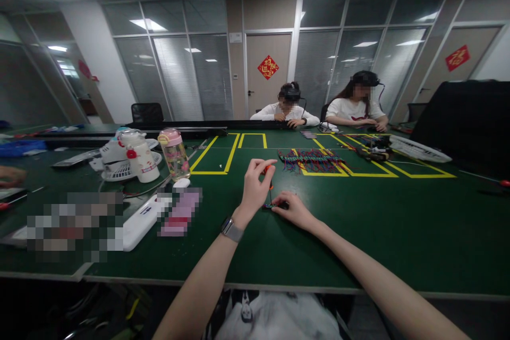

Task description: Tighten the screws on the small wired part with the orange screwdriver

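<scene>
At centre frame, the left hand point(257, 181) clamps a near-upright orange-handled screwdriver point(271, 187), shaft pointing down at the small multicoloured strip point(268, 206) pinched by the right hand point(295, 209).

One head-worn cam looks fwd & dn across nearby green table point(398, 223) toward far ctr door point(258, 98).

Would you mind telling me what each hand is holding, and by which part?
The left hand holds a screwdriver by its orange handle; the right hand touches a small piece, exact grip unclear.
</scene>
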A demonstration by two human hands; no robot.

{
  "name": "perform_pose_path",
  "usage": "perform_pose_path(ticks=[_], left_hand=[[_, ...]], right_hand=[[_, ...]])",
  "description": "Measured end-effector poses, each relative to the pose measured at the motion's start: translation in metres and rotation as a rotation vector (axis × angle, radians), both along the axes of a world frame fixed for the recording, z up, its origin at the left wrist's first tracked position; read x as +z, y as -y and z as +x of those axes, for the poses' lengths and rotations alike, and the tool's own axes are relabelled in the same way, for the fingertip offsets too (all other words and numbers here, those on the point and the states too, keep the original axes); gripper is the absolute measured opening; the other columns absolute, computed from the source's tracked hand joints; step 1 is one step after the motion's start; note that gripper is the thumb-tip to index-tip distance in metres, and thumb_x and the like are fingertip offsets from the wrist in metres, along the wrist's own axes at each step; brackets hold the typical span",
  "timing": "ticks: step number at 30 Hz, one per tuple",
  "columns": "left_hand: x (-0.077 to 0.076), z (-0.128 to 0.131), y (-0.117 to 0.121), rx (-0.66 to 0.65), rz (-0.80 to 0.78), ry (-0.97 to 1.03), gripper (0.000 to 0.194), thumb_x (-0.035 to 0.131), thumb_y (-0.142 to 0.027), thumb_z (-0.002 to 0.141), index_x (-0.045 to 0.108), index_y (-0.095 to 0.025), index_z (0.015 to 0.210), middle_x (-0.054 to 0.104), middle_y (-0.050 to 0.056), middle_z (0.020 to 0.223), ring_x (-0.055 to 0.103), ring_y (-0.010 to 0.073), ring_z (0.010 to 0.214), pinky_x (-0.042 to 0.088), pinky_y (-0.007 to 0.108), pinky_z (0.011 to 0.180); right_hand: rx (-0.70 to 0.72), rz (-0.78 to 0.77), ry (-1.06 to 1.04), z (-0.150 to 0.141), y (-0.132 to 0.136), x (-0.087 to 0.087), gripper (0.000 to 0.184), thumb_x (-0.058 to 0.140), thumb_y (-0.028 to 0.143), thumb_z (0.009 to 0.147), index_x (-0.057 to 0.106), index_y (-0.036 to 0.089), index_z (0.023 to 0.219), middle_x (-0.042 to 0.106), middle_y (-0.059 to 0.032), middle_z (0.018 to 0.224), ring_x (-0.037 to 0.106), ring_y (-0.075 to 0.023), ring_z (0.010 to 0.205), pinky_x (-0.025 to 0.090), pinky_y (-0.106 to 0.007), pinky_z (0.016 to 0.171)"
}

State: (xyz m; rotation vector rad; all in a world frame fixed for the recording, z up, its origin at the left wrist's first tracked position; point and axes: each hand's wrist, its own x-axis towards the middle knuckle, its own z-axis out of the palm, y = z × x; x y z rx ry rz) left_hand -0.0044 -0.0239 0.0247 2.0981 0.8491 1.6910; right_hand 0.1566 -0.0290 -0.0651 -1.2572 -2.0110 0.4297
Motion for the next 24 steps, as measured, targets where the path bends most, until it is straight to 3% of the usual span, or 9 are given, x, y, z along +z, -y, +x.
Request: perform_pose_path(ticks=[3, 5, 10, 13, 16, 19, 24], left_hand=[[0.0001, 0.0002, -0.0021, -0.103, -0.033, 0.016, 0.029, 0.040, -0.024, 0.096, 0.062, -0.021, 0.115, 0.060, 0.006, 0.108, 0.060, 0.0152, 0.098, 0.047, 0.028, 0.087], [0.0003, 0.0002, -0.0031, -0.139, -0.055, 0.034, 0.028, 0.043, -0.025, 0.095, 0.061, -0.020, 0.116, 0.063, 0.006, 0.106, 0.062, 0.0155, 0.094, 0.048, 0.029, 0.084], [0.0018, -0.0010, -0.0004, 0.014, -0.005, 0.032, 0.014, 0.060, -0.028, 0.086, 0.069, -0.020, 0.092, 0.058, 0.002, 0.086, 0.058, 0.0144, 0.081, 0.047, 0.026, 0.077], [0.0014, -0.0010, 0.0002, 0.038, 0.000, 0.004, 0.023, 0.048, -0.026, 0.092, 0.067, -0.021, 0.105, 0.057, 0.004, 0.095, 0.057, 0.0143, 0.088, 0.046, 0.027, 0.083], [-0.0010, 0.0001, -0.0027, -0.060, -0.028, 0.008, 0.031, 0.040, -0.021, 0.095, 0.059, -0.021, 0.120, 0.060, 0.006, 0.108, 0.057, 0.0149, 0.098, 0.045, 0.029, 0.089], [-0.0036, 0.0009, -0.0060, -0.098, -0.053, 0.036, 0.027, 0.048, -0.022, 0.092, 0.061, -0.021, 0.116, 0.063, 0.004, 0.100, 0.060, 0.0143, 0.090, 0.047, 0.027, 0.082], [-0.0035, 0.0003, -0.0048, 0.037, -0.026, 0.033, 0.018, 0.061, -0.029, 0.085, 0.068, -0.022, 0.101, 0.057, 0.003, 0.092, 0.058, 0.0145, 0.085, 0.048, 0.026, 0.077]], right_hand=[[-0.002, 0.001, -0.007, -0.0002, 0.0011, 0.0012, 0.009, 0.067, 0.021, 0.076, 0.069, 0.017, 0.084, 0.064, -0.0039, 0.082, 0.058, -0.0185, 0.080, 0.043, -0.032, 0.076], [0.002, -0.007, -0.012, 0.0000, 0.0014, 0.0013, 0.009, 0.067, 0.021, 0.076, 0.069, 0.017, 0.084, 0.064, -0.0040, 0.082, 0.058, -0.0184, 0.079, 0.043, -0.031, 0.075], [0.000, -0.018, -0.017, 0.0003, 0.0008, 0.0011, 0.008, 0.066, 0.022, 0.077, 0.069, 0.017, 0.083, 0.064, -0.0042, 0.083, 0.058, -0.0189, 0.081, 0.043, -0.032, 0.076], [-0.005, -0.015, -0.008, -0.0001, 0.0007, 0.0013, 0.008, 0.067, 0.021, 0.077, 0.069, 0.016, 0.083, 0.064, -0.0045, 0.083, 0.058, -0.0187, 0.080, 0.043, -0.032, 0.076], [-0.009, -0.022, -0.003, -0.0005, 0.0010, 0.0014, 0.008, 0.067, 0.020, 0.076, 0.069, 0.016, 0.083, 0.064, -0.0047, 0.082, 0.057, -0.0187, 0.080, 0.043, -0.031, 0.075], [-0.005, -0.032, -0.011, -0.0005, 0.0013, 0.0015, 0.009, 0.067, 0.020, 0.077, 0.070, 0.015, 0.084, 0.064, -0.0051, 0.082, 0.057, -0.0189, 0.080, 0.043, -0.031, 0.074], [0.006, -0.034, -0.027, 0.0004, 0.0006, 0.0014, 0.009, 0.067, 0.021, 0.076, 0.070, 0.016, 0.083, 0.064, -0.0044, 0.082, 0.057, -0.0186, 0.081, 0.043, -0.031, 0.075]])
